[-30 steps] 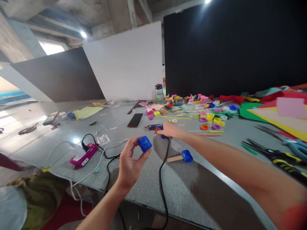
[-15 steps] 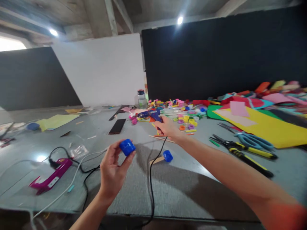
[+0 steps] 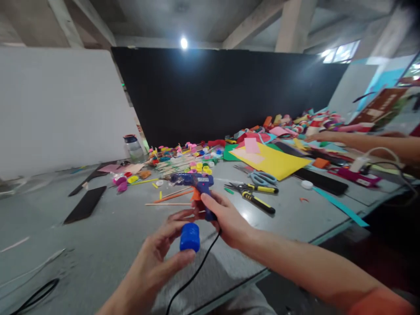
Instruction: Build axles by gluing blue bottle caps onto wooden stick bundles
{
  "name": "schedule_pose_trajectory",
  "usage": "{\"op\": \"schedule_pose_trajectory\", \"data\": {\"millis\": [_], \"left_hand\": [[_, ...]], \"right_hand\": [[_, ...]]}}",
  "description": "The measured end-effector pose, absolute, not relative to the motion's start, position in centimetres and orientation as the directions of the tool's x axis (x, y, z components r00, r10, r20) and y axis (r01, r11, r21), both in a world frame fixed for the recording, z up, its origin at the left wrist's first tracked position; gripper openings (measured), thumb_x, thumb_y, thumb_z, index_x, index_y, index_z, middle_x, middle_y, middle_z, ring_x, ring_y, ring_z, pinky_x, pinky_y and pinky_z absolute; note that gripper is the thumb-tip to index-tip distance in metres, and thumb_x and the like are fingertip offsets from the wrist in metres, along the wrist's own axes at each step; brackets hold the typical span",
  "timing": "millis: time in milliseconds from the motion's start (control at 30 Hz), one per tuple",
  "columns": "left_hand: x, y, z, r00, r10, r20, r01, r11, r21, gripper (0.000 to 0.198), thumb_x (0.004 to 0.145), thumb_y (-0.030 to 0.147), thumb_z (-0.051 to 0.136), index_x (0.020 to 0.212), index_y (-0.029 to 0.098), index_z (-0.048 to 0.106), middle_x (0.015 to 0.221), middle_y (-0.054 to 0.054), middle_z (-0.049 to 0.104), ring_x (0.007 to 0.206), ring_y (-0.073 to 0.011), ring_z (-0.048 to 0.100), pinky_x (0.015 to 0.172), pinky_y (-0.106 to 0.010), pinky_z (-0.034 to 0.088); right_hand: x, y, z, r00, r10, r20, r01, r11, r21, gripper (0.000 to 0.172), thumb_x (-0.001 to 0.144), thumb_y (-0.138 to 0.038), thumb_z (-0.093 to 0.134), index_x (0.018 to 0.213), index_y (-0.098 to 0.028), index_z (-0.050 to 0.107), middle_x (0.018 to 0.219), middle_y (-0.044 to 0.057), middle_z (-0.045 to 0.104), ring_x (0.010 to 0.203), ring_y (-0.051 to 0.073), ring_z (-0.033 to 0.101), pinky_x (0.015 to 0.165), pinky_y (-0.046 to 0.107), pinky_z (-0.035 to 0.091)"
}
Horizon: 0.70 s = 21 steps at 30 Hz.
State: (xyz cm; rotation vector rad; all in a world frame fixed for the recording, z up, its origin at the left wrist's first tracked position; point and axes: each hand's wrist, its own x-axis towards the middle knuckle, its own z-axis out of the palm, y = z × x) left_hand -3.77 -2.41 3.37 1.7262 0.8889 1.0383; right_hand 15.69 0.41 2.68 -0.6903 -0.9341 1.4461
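My left hand [image 3: 157, 251] pinches a small blue cylinder [image 3: 189, 237] between thumb and fingers; it looks like plastic bottle caps joined face to face. Close beside it, my right hand [image 3: 226, 214] is wrapped around the handle of a blue hot glue gun [image 3: 193, 179] with an orange trigger. The gun's nozzle points left, over the table, and its black cord [image 3: 197, 271] hangs down past my right wrist. The left fingertips are near the gun's grip; whether they touch it I cannot tell.
Behind the gun lie thin wooden sticks [image 3: 177, 165] and colourful caps [image 3: 205, 168]. Pliers [image 3: 254, 199], scissors [image 3: 260, 177] and yellow sheets [image 3: 278, 162] are to the right. A jar [image 3: 133, 146] stands at the back. Another person's arm [image 3: 357, 140] reaches in from the right.
The view has turned right. My right hand has brought the glue gun back from the far clutter, close to the blue caps in my left hand. A co-worker's arm now shows.
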Motion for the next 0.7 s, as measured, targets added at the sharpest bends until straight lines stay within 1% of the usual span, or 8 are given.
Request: {"op": "schedule_pose_trajectory", "data": {"millis": [67,133,267,367,433,533,633,700], "left_hand": [[-1.7,-2.2,3.7,0.392,0.895,0.213,0.103,-0.272,0.957,0.034,0.077,0.040,0.084,0.107,0.026,0.082,0.149,-0.011,0.062,0.140,-0.0357,0.057,0.118,-0.048,0.045],[-0.7,-1.7,3.8,0.359,0.914,0.192,0.101,-0.242,0.965,0.034,0.078,0.041,0.082,0.108,0.025,0.081,0.148,-0.011,0.063,0.136,-0.0361,0.060,0.116,-0.049,0.048],[-0.7,-1.0,3.6,0.294,0.922,0.251,0.199,-0.316,0.928,0.040,0.078,0.039,0.083,0.117,0.027,0.079,0.140,-0.010,0.069,0.136,-0.0328,0.061,0.117,-0.046,0.047],[-1.3,-0.1,3.4,0.217,0.944,0.248,0.237,-0.297,0.925,0.044,0.077,0.041,0.083,0.117,0.024,0.078,0.126,-0.011,0.077,0.120,-0.0304,0.071,0.107,-0.042,0.055],[-2.0,0.9,3.2,0.157,0.960,0.230,0.216,-0.260,0.941,0.047,0.074,0.044,0.085,0.115,0.021,0.077,0.118,-0.012,0.079,0.109,-0.0287,0.075,0.099,-0.038,0.060],[-3.4,3.0,2.6,0.064,0.965,0.256,0.185,-0.264,0.947,0.053,0.071,0.043,0.086,0.117,0.020,0.075,0.114,-0.010,0.080,0.106,-0.0254,0.075,0.097,-0.033,0.059],[-5.0,4.9,1.6,0.019,0.949,0.315,0.228,-0.311,0.922,0.049,0.075,0.041,0.083,0.118,0.021,0.072,0.111,-0.006,0.079,0.101,-0.0208,0.074,0.096,-0.029,0.058],[-5.9,5.7,0.8,-0.017,0.929,0.371,0.251,-0.355,0.901,0.048,0.077,0.040,0.082,0.119,0.021,0.069,0.110,-0.006,0.077,0.100,-0.0200,0.073,0.096,-0.031,0.058]], "right_hand": [[15.5,0.4,2.5,-0.070,0.989,0.127,-0.547,0.068,-0.834,0.052,0.070,-0.062,0.087,0.096,-0.020,0.070,0.091,0.002,0.071,0.084,0.016,0.065,0.077,0.028,0.053],[15.6,0.5,2.4,-0.055,0.989,0.138,-0.577,0.082,-0.813,0.050,0.072,-0.059,0.086,0.098,-0.021,0.068,0.094,0.002,0.072,0.084,0.015,0.066,0.077,0.027,0.053],[16.8,1.0,2.8,-0.098,0.984,0.151,-0.585,0.066,-0.808,0.053,0.070,-0.053,0.088,0.106,-0.021,0.066,0.104,0.005,0.074,0.073,0.017,0.068,0.065,0.031,0.056],[17.9,1.9,2.8,-0.087,0.982,0.167,-0.565,0.090,-0.820,0.049,0.069,-0.047,0.089,0.104,-0.020,0.067,0.107,0.006,0.073,0.069,0.017,0.068,0.056,0.027,0.052],[18.5,2.4,2.4,-0.055,0.983,0.175,-0.549,0.117,-0.828,0.043,0.071,-0.044,0.089,0.099,-0.019,0.068,0.101,0.005,0.073,0.066,0.014,0.066,0.052,0.024,0.046],[18.9,2.8,1.5,-0.032,0.983,0.179,-0.525,0.136,-0.840,0.037,0.074,-0.042,0.087,0.095,-0.018,0.068,0.092,0.003,0.071,0.059,0.010,0.057,0.048,0.022,0.038],[19.0,2.8,0.4,-0.054,0.984,0.167,-0.498,0.119,-0.859,0.034,0.075,-0.042,0.086,0.091,-0.017,0.069,0.076,0.000,0.065,0.056,0.010,0.048,0.046,0.022,0.035],[18.9,2.6,0.0,-0.072,0.986,0.151,-0.479,0.098,-0.872,0.034,0.077,-0.044,0.085,0.090,-0.017,0.069,0.067,-0.001,0.059,0.056,0.011,0.045,0.046,0.023,0.033]]}}
